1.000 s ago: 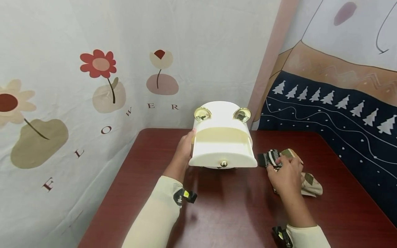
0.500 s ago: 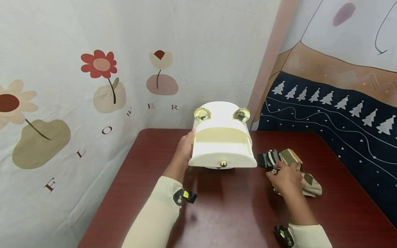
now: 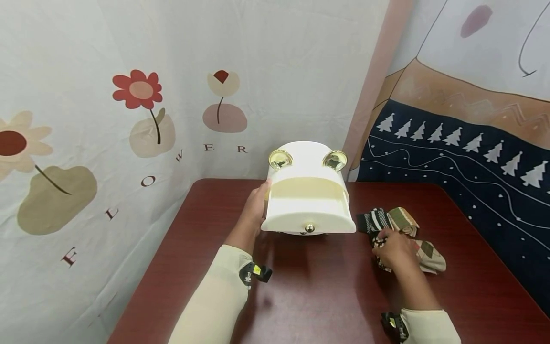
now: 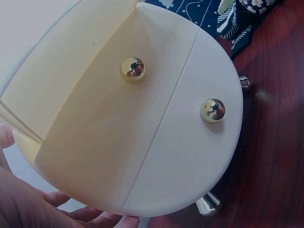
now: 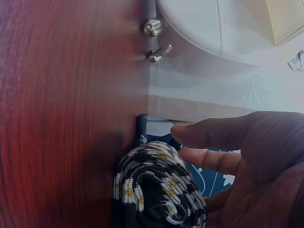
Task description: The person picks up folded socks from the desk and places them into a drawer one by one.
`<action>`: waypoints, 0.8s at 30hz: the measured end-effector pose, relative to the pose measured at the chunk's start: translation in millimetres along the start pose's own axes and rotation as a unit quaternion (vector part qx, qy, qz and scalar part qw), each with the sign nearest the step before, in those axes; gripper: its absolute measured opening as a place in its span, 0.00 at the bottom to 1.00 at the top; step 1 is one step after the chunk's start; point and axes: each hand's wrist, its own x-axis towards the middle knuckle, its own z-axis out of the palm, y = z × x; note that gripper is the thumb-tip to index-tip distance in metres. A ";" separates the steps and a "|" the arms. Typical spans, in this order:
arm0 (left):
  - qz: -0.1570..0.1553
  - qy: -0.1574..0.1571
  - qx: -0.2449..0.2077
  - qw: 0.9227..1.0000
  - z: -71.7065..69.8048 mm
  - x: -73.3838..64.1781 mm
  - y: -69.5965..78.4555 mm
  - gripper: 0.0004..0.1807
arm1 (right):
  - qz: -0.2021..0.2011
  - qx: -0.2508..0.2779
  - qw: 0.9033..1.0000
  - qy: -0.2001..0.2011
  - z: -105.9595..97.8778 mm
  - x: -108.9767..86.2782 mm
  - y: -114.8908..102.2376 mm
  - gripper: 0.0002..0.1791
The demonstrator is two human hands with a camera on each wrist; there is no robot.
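Observation:
A white rounded drawer box with gold knobs stands on the table, its upper drawer pulled out. My left hand rests along the box's left side; in the left wrist view, its fingers lie near the curved edge. On the right, my right hand is at a rolled black sock with a white and yellow pattern. The right wrist view shows a fingertip right at the roll's upper edge, with the thumb extended above it. Part of this roll is hidden by the hand in the head view.
Close around the right hand lie a black-and-white striped rolled sock, a green and tan rolled one and a beige argyle one. The dark red table meets patterned wall cloths at the back and right.
My right hand has shifted slightly down, toward me, from the striped sock to the black patterned roll, uncovering more of the green and tan one. The left hand and the box stay put.

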 end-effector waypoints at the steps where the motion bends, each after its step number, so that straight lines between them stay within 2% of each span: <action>1: -0.001 0.001 0.002 1.000 0.1 0.2 0.0 0.33 | 0.003 0.002 1.000 -0.003 2.1 3.6 2.8 0.26; 4: -0.005 0.002 0.004 1.000 -0.1 0.9 -0.3 0.34 | 0.001 0.002 1.000 0.001 15.3 22.2 19.3 0.27; 8: -0.001 0.002 0.009 1.000 -0.7 1.7 -1.6 0.34 | -0.037 -0.016 0.999 0.024 39.1 53.9 52.3 0.25; 11: 0.009 -0.004 0.007 1.000 -1.0 2.2 -2.5 0.32 | -0.066 -0.020 0.997 0.035 47.5 64.4 63.6 0.24; 13: 0.016 -0.012 -0.002 1.000 -1.0 2.7 -3.0 0.32 | -0.071 -0.014 0.997 0.039 44.3 58.3 57.0 0.24; 16: 0.019 -0.019 -0.010 1.000 -1.2 2.6 -2.7 0.31 | -0.073 -0.008 0.997 0.039 30.3 36.7 34.6 0.24; 19: 0.013 -0.015 -0.006 1.000 -1.4 2.6 -2.2 0.31 | -0.071 0.002 0.997 0.020 14.2 16.0 13.1 0.24; 24: 0.008 -0.013 0.000 1.000 -1.3 3.2 -2.4 0.31 | -0.084 0.015 0.996 0.024 13.4 12.3 9.7 0.22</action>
